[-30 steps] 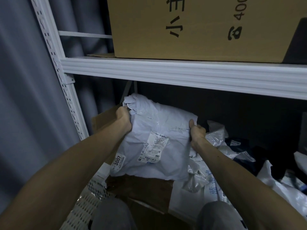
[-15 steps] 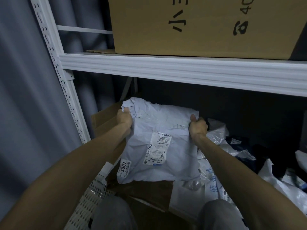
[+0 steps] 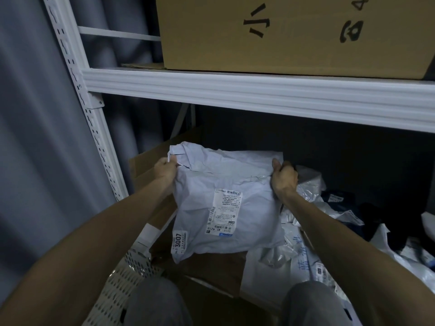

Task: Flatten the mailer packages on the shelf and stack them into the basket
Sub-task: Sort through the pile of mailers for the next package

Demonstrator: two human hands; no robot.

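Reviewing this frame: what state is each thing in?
grey mailer: crumpled, held up, label facing camera.
left hand: grips its top left corner.
right hand: grips its top right corner.
other mailers: crumpled heap, not flattened.
cardboard box: resting on upper shelf.

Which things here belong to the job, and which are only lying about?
Job:
- mailer, gripped at its top corners by left hand and right hand
- other mailers, piled to the right
- basket

Lying about:
- box on the upper shelf
- cardboard under the mailer
- curtain
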